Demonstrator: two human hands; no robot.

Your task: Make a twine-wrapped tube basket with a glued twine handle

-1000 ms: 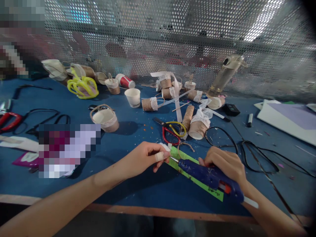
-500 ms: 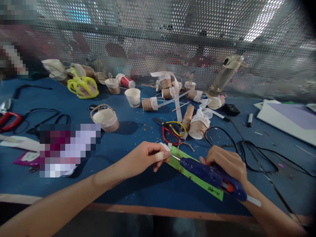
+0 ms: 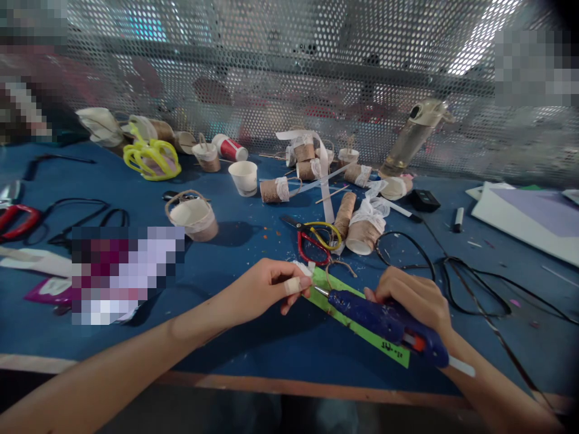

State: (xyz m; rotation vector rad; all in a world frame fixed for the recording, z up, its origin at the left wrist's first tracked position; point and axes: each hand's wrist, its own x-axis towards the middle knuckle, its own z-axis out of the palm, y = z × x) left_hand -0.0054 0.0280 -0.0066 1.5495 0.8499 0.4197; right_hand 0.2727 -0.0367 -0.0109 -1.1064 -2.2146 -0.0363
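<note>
The front edge (image 3: 226, 384) of the desk (image 3: 253, 355) runs across the bottom of the view, and both forearms reach over it. Between the arms lies a strip of blue surface; another stretch runs from the left hand (image 3: 266, 289) toward the twine-handled basket (image 3: 203, 228), giving room on that side. The right side is tighter, with a looped black cable (image 3: 446, 259) just beyond the right hand (image 3: 414, 298). Scissors (image 3: 304, 229) lie near the left fingertips, and a perforated metal panel (image 3: 271, 96) borders the far side.

The right fingers are wrapped around a blue glue gun (image 3: 371, 316), held above a green strip (image 3: 322, 278), its metal nozzle pointing at the left fingertips. The left fingers are drawn into a tight pinch on a small white piece (image 3: 302, 266) (mostly hidden, so its shape cannot be told), with what looks like a plaster around one finger.

Among the containers, the twine-handled basket stands upright, showing its pale inner wall. Beyond it a white cup (image 3: 243, 184) stands mouth up, and a red-and-white cup (image 3: 229, 147) lies on its side. A lace-trimmed twine pot (image 3: 365, 232) is tipped toward the person. The yellow looped basket (image 3: 154, 169) has something pinkish inside. A translucent bottle (image 3: 407, 144) leans against the panel; its contents are too unclear to tell.
</note>
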